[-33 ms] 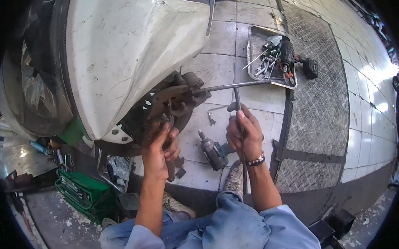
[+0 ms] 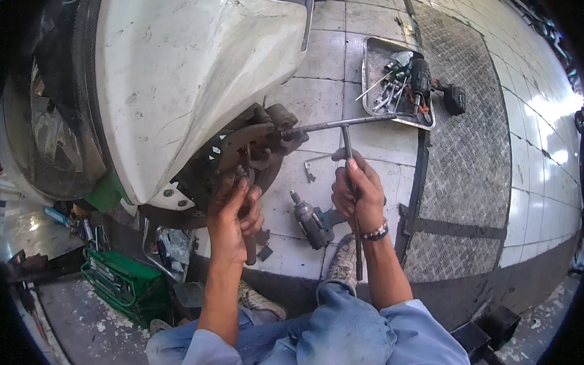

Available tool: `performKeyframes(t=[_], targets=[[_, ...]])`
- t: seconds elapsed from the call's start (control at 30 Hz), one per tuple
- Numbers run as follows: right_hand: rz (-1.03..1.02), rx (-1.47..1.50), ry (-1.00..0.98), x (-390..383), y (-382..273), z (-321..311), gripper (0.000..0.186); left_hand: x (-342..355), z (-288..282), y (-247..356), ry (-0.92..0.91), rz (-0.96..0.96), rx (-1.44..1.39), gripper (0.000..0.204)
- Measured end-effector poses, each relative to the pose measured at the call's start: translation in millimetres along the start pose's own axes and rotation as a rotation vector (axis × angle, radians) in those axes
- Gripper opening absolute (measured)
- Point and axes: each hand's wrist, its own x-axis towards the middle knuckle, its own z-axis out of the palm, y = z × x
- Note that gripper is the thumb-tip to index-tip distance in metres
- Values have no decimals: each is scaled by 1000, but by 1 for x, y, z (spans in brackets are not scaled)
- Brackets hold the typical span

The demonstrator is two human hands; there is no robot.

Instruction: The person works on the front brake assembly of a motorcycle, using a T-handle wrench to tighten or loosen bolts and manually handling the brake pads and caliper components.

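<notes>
My right hand is closed round the shaft of a metal T-shaped wrench. Its crossbar lies nearly level, and the left end meets a rusty brake caliper. My left hand is closed just below the caliper, with the lower end of a dark rod sticking out beneath the fingers. Those fingers hide the rod's upper part. Behind the caliper sits a dark wheel hub assembly, partly under a white vehicle panel.
A cordless impact wrench lies on the tiles between my hands and shoes. Beyond is a metal tray of sockets and spanners, with a second cordless tool across it. A green toolbox stands lower left; textured plate covers floor at right.
The right end of the wrench's crossbar sits slightly higher. Both hands keep their holds in nearly the same places.
</notes>
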Motion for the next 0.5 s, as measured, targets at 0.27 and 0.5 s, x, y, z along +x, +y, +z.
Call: performKeyframes(t=[0.27,0.5], targets=[[70,12,-35,3,-17,-11,46,-1,-4,1,-29,-21,32,11],[19,69,136,6,10,7,25,2,2,-4,-9,9,-17,12]])
